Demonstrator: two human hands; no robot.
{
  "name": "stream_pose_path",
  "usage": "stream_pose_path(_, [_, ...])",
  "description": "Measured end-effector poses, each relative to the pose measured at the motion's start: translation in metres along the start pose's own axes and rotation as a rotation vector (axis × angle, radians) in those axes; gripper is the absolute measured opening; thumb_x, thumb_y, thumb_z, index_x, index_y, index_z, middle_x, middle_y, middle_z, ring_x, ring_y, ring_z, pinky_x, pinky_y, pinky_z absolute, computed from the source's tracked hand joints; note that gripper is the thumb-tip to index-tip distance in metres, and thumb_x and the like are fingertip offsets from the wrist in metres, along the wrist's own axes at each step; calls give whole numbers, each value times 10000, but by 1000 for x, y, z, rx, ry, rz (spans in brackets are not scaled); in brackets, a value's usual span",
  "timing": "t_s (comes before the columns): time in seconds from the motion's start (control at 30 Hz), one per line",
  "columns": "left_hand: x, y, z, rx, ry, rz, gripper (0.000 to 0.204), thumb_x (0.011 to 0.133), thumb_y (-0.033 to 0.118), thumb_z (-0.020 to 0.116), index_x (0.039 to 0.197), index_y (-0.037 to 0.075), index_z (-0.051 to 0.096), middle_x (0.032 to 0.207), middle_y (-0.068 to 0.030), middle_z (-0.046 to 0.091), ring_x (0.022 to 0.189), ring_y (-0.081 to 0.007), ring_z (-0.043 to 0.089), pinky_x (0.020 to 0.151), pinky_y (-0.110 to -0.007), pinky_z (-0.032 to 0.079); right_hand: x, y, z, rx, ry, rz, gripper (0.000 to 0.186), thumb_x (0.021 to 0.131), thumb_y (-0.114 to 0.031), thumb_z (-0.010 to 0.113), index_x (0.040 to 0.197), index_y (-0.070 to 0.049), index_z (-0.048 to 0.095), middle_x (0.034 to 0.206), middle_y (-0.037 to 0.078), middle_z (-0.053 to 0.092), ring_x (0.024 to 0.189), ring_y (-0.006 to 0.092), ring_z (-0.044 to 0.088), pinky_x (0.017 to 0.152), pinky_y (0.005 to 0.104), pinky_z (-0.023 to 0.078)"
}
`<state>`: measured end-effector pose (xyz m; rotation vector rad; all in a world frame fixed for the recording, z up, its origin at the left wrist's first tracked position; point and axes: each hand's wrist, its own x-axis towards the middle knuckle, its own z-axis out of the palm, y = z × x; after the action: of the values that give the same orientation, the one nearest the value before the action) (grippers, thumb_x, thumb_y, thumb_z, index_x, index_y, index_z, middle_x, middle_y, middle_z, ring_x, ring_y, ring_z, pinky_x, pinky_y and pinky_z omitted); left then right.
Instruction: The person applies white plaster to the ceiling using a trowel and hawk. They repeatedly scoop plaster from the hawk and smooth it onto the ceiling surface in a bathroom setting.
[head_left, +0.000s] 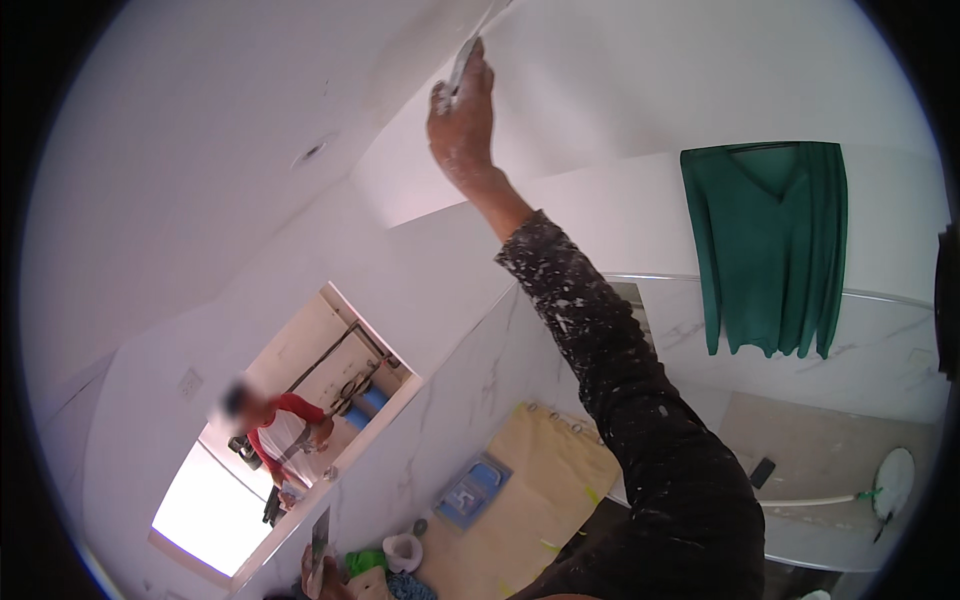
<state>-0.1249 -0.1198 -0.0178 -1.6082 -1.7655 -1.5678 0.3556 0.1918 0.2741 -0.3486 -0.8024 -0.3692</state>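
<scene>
My right arm, in a dark sleeve spattered with white, stretches up to where the ceiling meets the wall. My right hand is closed round a flat scraper, its blade close to the white seam at the corner. White smears mark the fingers and wrist. Low at the left edge of the lower wall, my left hand shows in part, whitish on the fingers. It grips a flat blade-like tool standing upright; its handle is hidden by the hand.
A green sweater hangs on the right wall. Through an opening at left stands another person in a red-sleeved shirt. Below lie a beige sheet-covered surface, a blue framed item and a white bucket. A round white fan-like object stands right.
</scene>
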Motion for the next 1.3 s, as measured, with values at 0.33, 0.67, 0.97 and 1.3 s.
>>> stream_pose_path(0.33, [5, 3, 22, -286, -160, -111, 250, 986, 123, 514, 1113, -45, 648, 1067, -168, 669, 959, -265, 616, 846, -411, 489, -10, 26, -28, 782, -225, 867, 221, 863, -224, 599, 866, -14, 528, 686, 105, 565, 574, 226, 593, 485, 346, 500])
stream_pose_path(0.67, [-14, 51, 52, -186, -140, 37, 281, 976, 184, 539, 990, -48, 696, 955, -128, 670, 826, -216, 615, 734, -376, 500, 11, 157, 22, 1207, -242, 1150, 134, 963, -102, 470, 967, 30, 496, 916, 153, 552, 790, 239, 533, 718, 397, 551])
stream_pose_path(0.97, [29, 23, 120, -252, -29, -150, 258, 972, 161, 540, 960, -44, 696, 912, -138, 672, 784, -222, 613, 707, -380, 496, 19, 236, 123, 1369, -135, 1261, 176, 957, -138, 511, 1022, 22, 478, 905, 146, 524, 818, 274, 548, 709, 420, 566])
stream_pose_path(1.3, [92, -15, 189, 69, -106, 139, 183, 938, 125, 573, 993, 10, 704, 854, -143, 666, 780, -275, 627, 676, -400, 493, 33, 264, 133, 1323, -184, 1103, 234, 946, -138, 538, 1086, 37, 471, 1064, 199, 531, 892, 323, 562, 780, 440, 571])
